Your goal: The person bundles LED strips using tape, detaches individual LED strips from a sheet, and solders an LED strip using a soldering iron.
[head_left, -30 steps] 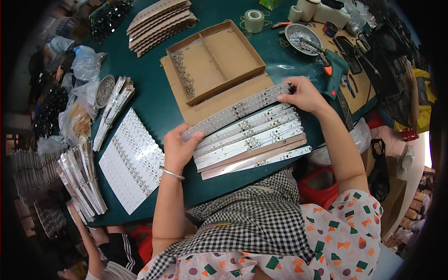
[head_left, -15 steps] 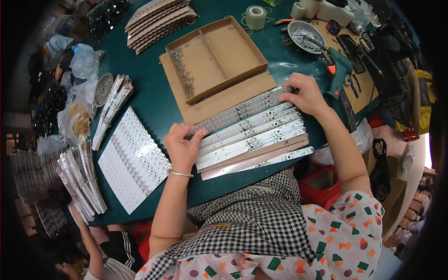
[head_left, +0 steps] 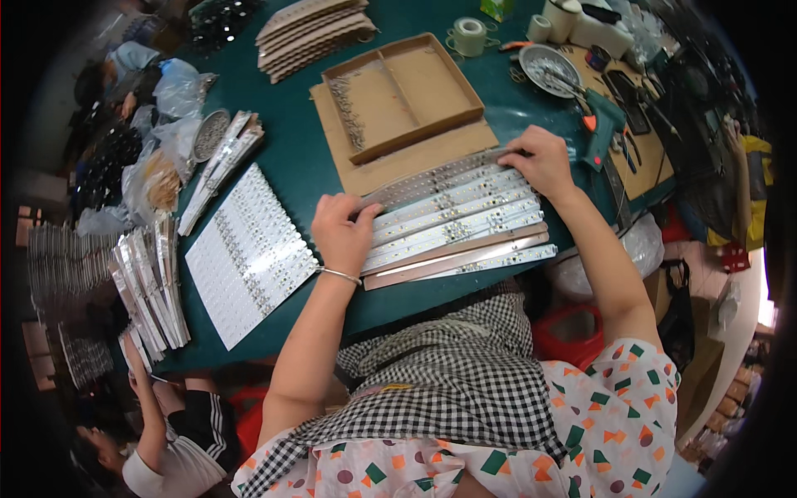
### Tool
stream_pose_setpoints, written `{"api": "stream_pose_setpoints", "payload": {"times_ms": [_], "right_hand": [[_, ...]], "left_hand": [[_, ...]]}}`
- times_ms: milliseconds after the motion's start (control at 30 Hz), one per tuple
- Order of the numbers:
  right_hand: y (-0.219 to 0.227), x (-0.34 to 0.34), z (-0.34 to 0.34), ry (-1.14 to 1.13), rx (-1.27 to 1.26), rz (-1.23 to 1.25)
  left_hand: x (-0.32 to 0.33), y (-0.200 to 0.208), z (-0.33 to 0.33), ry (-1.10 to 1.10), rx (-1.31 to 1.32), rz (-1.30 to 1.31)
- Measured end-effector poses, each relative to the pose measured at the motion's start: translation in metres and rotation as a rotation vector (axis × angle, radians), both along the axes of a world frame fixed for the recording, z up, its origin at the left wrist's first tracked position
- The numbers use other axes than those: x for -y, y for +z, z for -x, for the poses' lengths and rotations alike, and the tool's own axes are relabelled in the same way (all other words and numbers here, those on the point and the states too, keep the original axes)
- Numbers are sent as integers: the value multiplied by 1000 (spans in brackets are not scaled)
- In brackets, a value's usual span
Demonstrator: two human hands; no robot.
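Between my two hands stretches a long, thin LED strip board (head_left: 432, 176), its greyish face dotted with small lights. My left hand (head_left: 343, 230) pinches its left end between thumb and fingers. At the other end, my right hand (head_left: 541, 162) grips it the same way. Just nearer to me lies a row of white LED strips (head_left: 465, 230), side by side on the green table and partly overlapped by the held one. Some brownish strips (head_left: 448, 259) rest slantwise along the row's near side.
Beyond the strips, a shallow cardboard box (head_left: 421, 135) with small metal pieces sits on a cardboard sheet. A white LED panel (head_left: 241, 257) lies at left, near bundled strips (head_left: 220, 166). At right are a green glue gun (head_left: 603, 124) and a metal bowl (head_left: 551, 90). Another person (head_left: 170, 448) sits lower left.
The whole view has shifted and turned slightly. Both hands keep their hold on the strip's ends, with little movement relative to the row and box.
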State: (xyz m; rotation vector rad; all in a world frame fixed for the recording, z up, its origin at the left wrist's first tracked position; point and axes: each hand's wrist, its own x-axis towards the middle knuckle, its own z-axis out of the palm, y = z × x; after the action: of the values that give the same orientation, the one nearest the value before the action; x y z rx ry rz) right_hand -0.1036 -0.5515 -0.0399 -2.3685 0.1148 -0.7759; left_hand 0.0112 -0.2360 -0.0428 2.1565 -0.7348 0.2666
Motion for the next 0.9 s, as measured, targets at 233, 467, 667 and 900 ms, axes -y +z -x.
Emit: {"api": "stream_pose_setpoints", "payload": {"times_ms": [233,467,667,900], "right_hand": [[-5,1,0,-11,22,180],[22,6,7,92,-299,-94],[39,14,7,189,-694,-245],[32,-2,-7,21,-590,-150]], "left_hand": [[3,-6,-5,40,73,-88],[-15,20,-10,-46,-373,-236],[-22,24,-22,-187,-500,-261],[-14,16,-28,-202,-380,-183]]}}
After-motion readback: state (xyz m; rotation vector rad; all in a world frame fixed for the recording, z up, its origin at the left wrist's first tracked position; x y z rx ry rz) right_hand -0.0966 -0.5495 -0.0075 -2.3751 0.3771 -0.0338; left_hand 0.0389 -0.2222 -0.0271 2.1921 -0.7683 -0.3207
